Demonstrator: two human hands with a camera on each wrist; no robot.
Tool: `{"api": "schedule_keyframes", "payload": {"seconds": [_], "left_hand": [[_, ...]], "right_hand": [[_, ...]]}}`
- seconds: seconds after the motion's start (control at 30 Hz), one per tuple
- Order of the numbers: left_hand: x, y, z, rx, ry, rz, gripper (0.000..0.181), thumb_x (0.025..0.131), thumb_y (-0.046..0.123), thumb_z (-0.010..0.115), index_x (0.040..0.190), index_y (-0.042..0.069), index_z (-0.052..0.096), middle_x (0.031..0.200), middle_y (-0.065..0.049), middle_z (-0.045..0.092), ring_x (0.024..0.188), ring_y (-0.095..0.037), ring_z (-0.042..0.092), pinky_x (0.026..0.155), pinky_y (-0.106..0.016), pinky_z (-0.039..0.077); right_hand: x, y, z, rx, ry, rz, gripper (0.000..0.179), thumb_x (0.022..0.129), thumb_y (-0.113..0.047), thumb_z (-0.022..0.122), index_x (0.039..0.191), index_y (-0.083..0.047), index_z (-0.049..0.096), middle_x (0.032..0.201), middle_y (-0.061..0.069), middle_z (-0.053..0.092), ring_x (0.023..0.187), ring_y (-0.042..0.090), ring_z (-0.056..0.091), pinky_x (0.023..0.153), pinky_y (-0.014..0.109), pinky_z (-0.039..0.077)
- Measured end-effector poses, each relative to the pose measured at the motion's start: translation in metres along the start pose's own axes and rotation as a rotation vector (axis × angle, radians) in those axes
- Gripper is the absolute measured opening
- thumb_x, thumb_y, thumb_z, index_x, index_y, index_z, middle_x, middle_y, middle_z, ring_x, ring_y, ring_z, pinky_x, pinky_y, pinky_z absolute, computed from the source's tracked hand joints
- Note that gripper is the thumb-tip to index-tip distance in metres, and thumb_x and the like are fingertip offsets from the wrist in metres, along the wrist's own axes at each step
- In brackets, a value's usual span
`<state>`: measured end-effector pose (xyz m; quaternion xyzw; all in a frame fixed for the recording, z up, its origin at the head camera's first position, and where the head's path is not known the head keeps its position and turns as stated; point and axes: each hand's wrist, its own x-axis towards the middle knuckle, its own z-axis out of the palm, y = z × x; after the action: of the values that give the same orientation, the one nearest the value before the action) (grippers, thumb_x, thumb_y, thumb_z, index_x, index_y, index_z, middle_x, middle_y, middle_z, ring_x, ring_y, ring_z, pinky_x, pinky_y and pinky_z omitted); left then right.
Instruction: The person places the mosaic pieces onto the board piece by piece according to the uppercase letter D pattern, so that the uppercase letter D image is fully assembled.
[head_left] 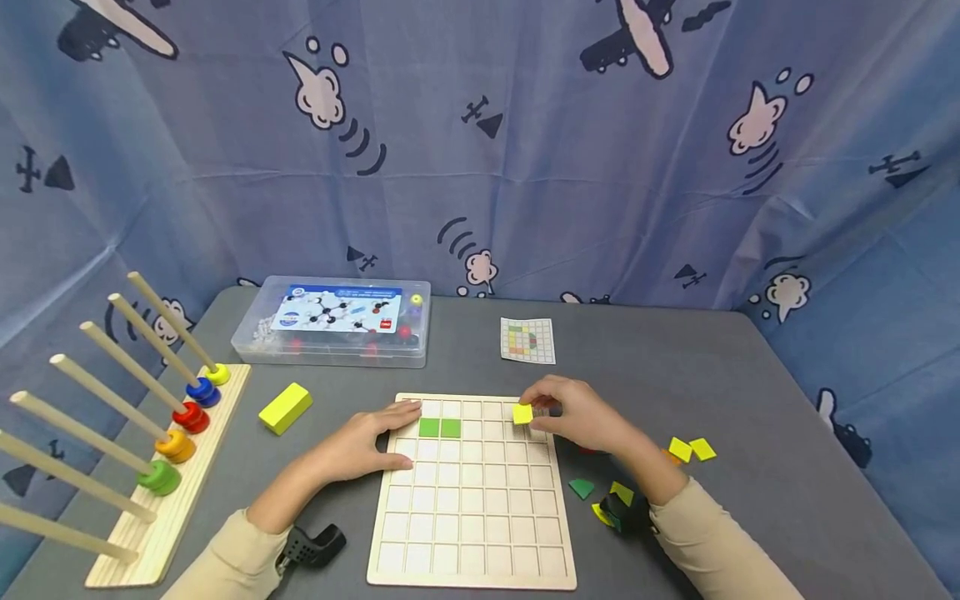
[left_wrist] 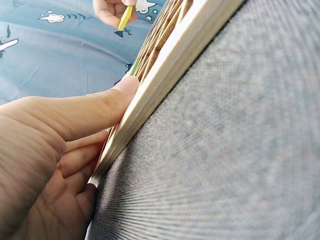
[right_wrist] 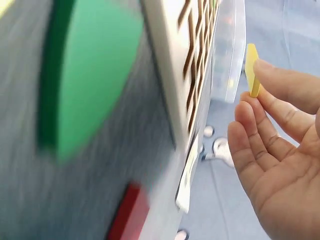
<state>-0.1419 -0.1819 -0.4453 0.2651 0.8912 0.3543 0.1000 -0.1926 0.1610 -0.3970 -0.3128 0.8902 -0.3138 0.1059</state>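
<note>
A pale wooden grid board (head_left: 472,502) lies flat on the table. Two green square tiles (head_left: 439,427) sit side by side in its second row, near the left side. My left hand (head_left: 363,446) rests at the board's upper left edge, its thumb (left_wrist: 107,107) laid against the rim and its fingers extended by the corner. Between thumb and fingertips, my right hand (head_left: 581,412) pinches a yellow square tile (head_left: 522,414) over the board's upper right part. In the right wrist view that tile (right_wrist: 251,70) is edge-on, raised above the board.
Right of the board lie a green piece (head_left: 581,488), several pieces partly hidden by the right wrist, and yellow tiles (head_left: 702,449). A pattern card (head_left: 528,341) lies behind. At left stand a peg rack (head_left: 180,500), a yellow block (head_left: 286,408) and a clear plastic case (head_left: 333,322).
</note>
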Motion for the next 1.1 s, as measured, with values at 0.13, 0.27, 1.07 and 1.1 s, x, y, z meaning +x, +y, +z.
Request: {"api": "schedule_keyframes", "payload": {"seconds": [0.13, 0.27, 1.07, 1.1], "left_hand": [[0.000, 0.000, 0.000, -0.003, 0.001, -0.004, 0.076, 0.082, 0.039, 0.072, 0.145, 0.009, 0.041, 0.152, -0.008, 0.035, 0.142, -0.032, 0.026, 0.111, -0.053, 0.029], [0.000, 0.000, 0.000, 0.000, -0.001, -0.008, 0.076, 0.082, 0.040, 0.072, 0.145, 0.009, 0.041, 0.152, -0.008, 0.035, 0.142, -0.032, 0.026, 0.111, -0.053, 0.028], [0.001, 0.000, 0.001, 0.016, 0.006, -0.010, 0.076, 0.082, 0.043, 0.071, 0.145, 0.012, 0.042, 0.152, -0.008, 0.036, 0.142, -0.032, 0.027, 0.111, -0.053, 0.030], [0.001, 0.000, 0.001, 0.017, 0.007, -0.009, 0.076, 0.082, 0.043, 0.071, 0.145, 0.011, 0.042, 0.152, -0.008, 0.036, 0.141, -0.033, 0.028, 0.111, -0.053, 0.030]], "right_hand": [[0.006, -0.014, 0.007, -0.017, -0.047, -0.060, 0.025, 0.084, -0.010, 0.071, 0.109, -0.008, 0.066, 0.101, 0.002, 0.063, 0.093, 0.020, 0.061, 0.082, 0.034, 0.053], [0.016, -0.022, 0.017, -0.042, -0.091, -0.092, 0.022, 0.085, -0.010, 0.071, 0.107, -0.009, 0.067, 0.098, 0.000, 0.062, 0.088, 0.014, 0.059, 0.078, 0.025, 0.052], [0.052, -0.037, 0.036, -0.166, -0.217, -0.089, 0.021, 0.082, -0.012, 0.074, 0.102, -0.009, 0.069, 0.094, 0.002, 0.061, 0.082, 0.012, 0.054, 0.073, 0.026, 0.049], [0.052, -0.037, 0.037, -0.171, -0.218, -0.087, 0.021, 0.081, -0.012, 0.075, 0.102, -0.009, 0.069, 0.095, 0.002, 0.061, 0.082, 0.012, 0.054, 0.073, 0.026, 0.049]]}}
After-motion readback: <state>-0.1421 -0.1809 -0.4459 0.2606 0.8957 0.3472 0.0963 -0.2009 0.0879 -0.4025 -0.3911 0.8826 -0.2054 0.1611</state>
